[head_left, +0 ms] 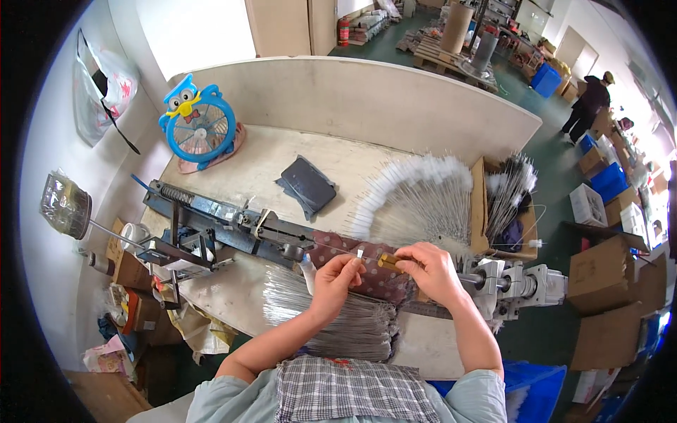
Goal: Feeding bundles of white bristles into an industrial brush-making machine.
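My left hand (334,280) is closed in a pinch, with a small white piece (360,254) at its fingertips. Thumb and fingers of my right hand (431,271) close on a brass-coloured block (388,261) just to the right of it. Both hands are above a brown polka-dot cloth (377,280) laid over the middle of a long metal bench machine (233,227). A thin rod runs from the machine's left part toward my left hand. Below my hands lies a thick bundle of straight metal wires (338,328).
White-tipped wire brushes (416,194) fan out behind my hands, beside a cardboard box (480,211) of more brushes. A motor-like metal unit (515,283) ends the machine at right. A dark flat case (307,185) and a blue owl-shaped fan (201,130) stand farther back. Another person (591,106) is far right.
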`<state>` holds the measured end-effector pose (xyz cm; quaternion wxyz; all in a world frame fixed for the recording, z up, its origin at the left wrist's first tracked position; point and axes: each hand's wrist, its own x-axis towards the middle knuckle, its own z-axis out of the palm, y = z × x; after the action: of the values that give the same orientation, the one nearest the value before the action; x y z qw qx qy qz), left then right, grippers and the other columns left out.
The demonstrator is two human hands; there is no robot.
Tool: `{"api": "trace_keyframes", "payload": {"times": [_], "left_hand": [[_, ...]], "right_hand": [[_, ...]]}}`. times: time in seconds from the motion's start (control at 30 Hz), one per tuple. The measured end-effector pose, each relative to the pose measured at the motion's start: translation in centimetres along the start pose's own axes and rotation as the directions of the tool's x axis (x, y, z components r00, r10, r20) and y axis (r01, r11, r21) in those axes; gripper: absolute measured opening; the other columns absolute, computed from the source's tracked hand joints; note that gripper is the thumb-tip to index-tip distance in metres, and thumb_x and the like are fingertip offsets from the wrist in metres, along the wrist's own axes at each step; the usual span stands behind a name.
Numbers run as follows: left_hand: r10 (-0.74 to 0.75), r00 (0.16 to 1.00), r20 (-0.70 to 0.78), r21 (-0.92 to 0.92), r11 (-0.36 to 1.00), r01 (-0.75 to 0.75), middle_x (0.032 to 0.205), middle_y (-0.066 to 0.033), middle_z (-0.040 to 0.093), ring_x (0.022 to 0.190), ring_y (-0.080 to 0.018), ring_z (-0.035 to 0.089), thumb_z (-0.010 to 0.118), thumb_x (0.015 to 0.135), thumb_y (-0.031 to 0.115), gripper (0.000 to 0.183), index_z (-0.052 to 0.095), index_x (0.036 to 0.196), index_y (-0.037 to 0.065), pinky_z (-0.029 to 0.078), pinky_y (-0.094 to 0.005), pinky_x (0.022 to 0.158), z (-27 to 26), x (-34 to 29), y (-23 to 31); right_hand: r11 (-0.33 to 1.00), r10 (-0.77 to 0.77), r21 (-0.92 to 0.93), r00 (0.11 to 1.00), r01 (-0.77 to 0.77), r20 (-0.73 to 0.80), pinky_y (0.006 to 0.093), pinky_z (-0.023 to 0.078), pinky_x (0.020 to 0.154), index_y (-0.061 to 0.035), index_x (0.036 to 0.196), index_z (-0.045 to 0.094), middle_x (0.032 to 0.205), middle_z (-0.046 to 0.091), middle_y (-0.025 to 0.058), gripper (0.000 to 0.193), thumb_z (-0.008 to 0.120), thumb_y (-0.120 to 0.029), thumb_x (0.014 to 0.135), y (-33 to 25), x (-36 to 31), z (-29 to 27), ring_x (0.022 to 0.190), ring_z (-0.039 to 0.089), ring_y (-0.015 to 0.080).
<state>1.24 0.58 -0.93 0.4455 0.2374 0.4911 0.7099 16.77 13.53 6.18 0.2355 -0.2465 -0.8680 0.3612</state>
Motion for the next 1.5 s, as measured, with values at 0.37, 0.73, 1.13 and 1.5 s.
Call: {"api": "trace_keyframes", "payload": {"times": [0.37,0.73,1.13,1.5], "left_hand": [[-0.031,0.995,-0.091,0.01,0.999,0.033,0.079,-0.0019,0.061,0.067,-0.0054,0.052,0.059,0.091,0.012,0.013,0.063,0.093,0.0,0.042,-0.0189,0.06,1.7,0.4,0.4],[-0.151,0.961,-0.232,-0.211,0.972,0.102,0.077,-0.0028,0.06,0.062,-0.007,0.052,0.056,0.094,0.02,0.017,0.059,0.092,0.004,0.043,-0.0205,0.057,-1.2,-0.2,2.5],[-0.188,0.969,-0.16,-0.26,0.955,0.143,0.087,-0.0076,0.064,0.077,-0.0148,0.061,0.034,0.1,0.041,0.047,0.057,0.101,0.0,0.047,-0.0274,0.073,-1.5,0.1,3.7],[-0.144,0.958,-0.249,-0.439,0.898,0.021,0.093,-0.0048,0.063,0.085,-0.0133,0.062,0.047,0.095,0.022,0.019,0.054,0.098,0.005,0.049,-0.0287,0.078,-1.0,0.0,2.0]], "right_hand": [[0.998,-0.067,0.017,0.995,0.066,0.079,0.0353,0.047,0.068,-0.0046,0.09,0.066,0.079,0.063,0.0098,0.016,0.068,-0.012,0.076,-0.5,1.0,0.0,0.074,0.059,0.0277],[0.951,-0.179,-0.264,0.983,0.161,-0.045,0.0385,0.047,0.068,-0.0067,0.083,0.067,0.075,0.064,0.0085,0.013,0.065,-0.017,0.076,-2.7,6.0,7.4,0.074,0.059,0.0287],[0.999,0.011,-0.03,0.999,-0.01,0.047,0.0347,0.047,0.068,-0.0033,0.09,0.069,0.076,0.063,0.0085,0.02,0.069,-0.019,0.077,-3.6,5.5,6.9,0.073,0.058,0.0238],[0.907,-0.325,-0.353,0.916,0.231,-0.236,0.0346,0.046,0.075,-0.0104,0.092,0.068,0.089,0.063,0.0016,0.026,0.072,-0.018,0.068,-4.3,3.8,8.2,0.091,0.056,0.022]]}}
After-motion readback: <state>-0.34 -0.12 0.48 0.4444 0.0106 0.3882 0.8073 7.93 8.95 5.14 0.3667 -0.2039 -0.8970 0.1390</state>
